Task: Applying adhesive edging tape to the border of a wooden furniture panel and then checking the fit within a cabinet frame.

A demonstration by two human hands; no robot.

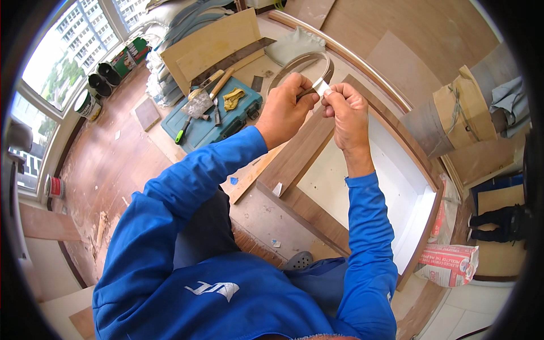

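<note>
My left hand (286,110) is closed around a coiled strip of brown edge banding (328,69), whose loops rise above my fingers. Close beside it, my right hand (348,116) pinches a short white end or backing piece (321,86) between thumb and fingers. Whether that white piece is peeling off the strip is too small to tell. Both hands are raised over a wood-grain cabinet frame (300,150) with a pale inner panel, lying in front of me.
Left of the frame lies a teal tool case (170,126) carrying a yellow glove (233,100), a green-handled scraper (182,131) and other tools. A bucket (88,106) and shoes (100,85) stand by the windows. A cement bag (447,265) sits right; another person's legs (493,221) show at far right.
</note>
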